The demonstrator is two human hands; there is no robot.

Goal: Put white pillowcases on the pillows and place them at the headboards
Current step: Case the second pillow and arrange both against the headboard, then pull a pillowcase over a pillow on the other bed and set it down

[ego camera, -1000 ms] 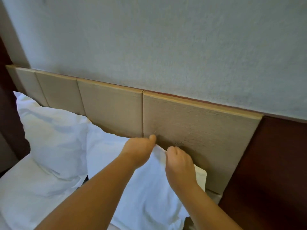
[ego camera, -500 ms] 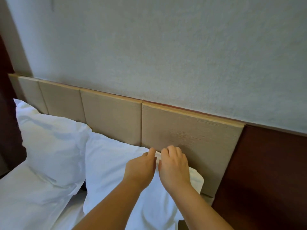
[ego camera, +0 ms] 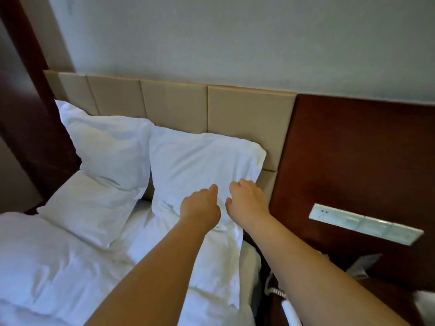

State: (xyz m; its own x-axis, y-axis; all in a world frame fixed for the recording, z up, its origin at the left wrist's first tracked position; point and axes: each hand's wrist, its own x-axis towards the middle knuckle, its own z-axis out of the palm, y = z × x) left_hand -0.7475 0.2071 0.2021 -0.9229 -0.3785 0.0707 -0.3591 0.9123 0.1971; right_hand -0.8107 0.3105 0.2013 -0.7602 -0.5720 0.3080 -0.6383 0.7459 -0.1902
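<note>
The near pillow (ego camera: 200, 161) lies at centre frame, its long axis running from the beige headboard (ego camera: 249, 114) down toward the bottom edge, its upper end leaning on the panels. The left grip (ego camera: 200, 208) and right grip (ego camera: 247, 201) sit side by side over its lower right part. Their fingers are curled, and I cannot tell whether they pinch the cloth. A second pillow (ego camera: 106, 147) leans at upper left.

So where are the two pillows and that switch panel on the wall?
Left pillow (ego camera: 106, 147): head view, middle of its white front.
Right pillow (ego camera: 200, 158): head view, upper middle of its front.
Switch panel (ego camera: 366, 223): head view, centre of its pale faceplate.
</note>
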